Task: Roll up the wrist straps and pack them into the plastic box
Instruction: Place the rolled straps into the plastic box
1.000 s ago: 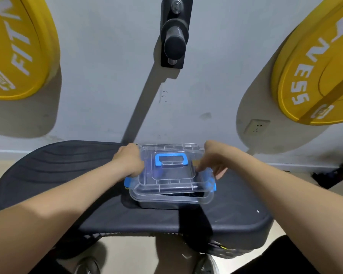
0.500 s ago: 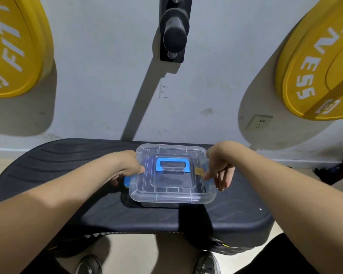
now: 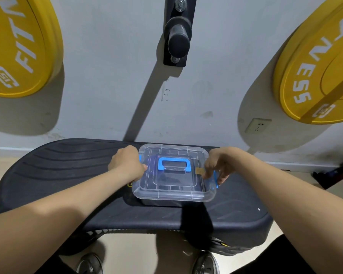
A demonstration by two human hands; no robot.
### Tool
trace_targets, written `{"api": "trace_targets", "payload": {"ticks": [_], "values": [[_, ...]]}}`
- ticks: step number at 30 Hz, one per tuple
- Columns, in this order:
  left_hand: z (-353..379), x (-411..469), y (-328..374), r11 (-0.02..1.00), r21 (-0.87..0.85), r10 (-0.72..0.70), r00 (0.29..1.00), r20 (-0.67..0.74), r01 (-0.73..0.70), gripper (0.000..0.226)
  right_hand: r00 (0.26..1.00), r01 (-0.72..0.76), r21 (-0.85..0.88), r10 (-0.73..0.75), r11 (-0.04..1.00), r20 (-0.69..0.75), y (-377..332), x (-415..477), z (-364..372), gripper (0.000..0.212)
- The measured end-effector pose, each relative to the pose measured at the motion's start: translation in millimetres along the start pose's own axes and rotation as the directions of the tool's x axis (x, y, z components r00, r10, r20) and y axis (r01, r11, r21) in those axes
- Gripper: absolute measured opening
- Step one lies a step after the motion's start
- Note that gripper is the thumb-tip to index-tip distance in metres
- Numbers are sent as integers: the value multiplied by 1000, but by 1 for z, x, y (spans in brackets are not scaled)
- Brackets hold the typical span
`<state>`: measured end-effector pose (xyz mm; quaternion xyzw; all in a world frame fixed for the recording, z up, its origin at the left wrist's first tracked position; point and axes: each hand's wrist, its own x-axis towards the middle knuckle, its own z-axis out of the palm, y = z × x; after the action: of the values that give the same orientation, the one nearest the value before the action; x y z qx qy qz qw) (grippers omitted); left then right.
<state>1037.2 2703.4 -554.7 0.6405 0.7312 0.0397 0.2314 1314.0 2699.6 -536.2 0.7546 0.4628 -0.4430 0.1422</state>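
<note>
Plastic box (image 3: 173,197) (lid on) is set far-centre on the black pad (image 3: 67,171). Left edge is gripped by curled left hand (image 3: 127,165); blue latch (image 3: 216,179) is pinched by right hand (image 3: 216,165).

The plastic box (image 3: 172,194) is sitting closed on the black platform (image 3: 58,171), with the left hand (image 3: 127,165) gripping its left edge and the right hand (image 3: 216,165) pinching the blue latch (image 3: 215,178), so both flanks are being blocked. Open platform surface is stretching leftward and in front. The wall (image 3: 107,86) is closing off the rear, with a black peg (image 3: 177,42) jutting out overhead
</note>
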Motion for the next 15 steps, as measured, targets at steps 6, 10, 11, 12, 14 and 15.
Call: {"api": "trace_targets", "payload": {"ticks": [6,10,11,12,14,15], "values": [[7,-10,2,997,-34,69,984,163,-65,81,991,-133,-80,132,988,-18,1,2,-11,51],[19,-17,7,994,2,101,937,335,-108,149,992,-123,13,123,992,19,-5,3,-5,48],[21,-16,8,991,28,114,937,329,-131,150,992,-118,43,117,992,39,-6,2,-3,50],[23,-16,9,989,43,123,940,318,-144,148,992,-113,68,109,991,56,-7,1,-1,52],[25,-13,10,989,38,127,944,304,-145,142,994,-93,101,86,991,73,-7,-2,2,51],[25,-11,10,989,31,125,944,306,-141,143,995,-78,96,72,992,65,-8,-4,2,51]]}}
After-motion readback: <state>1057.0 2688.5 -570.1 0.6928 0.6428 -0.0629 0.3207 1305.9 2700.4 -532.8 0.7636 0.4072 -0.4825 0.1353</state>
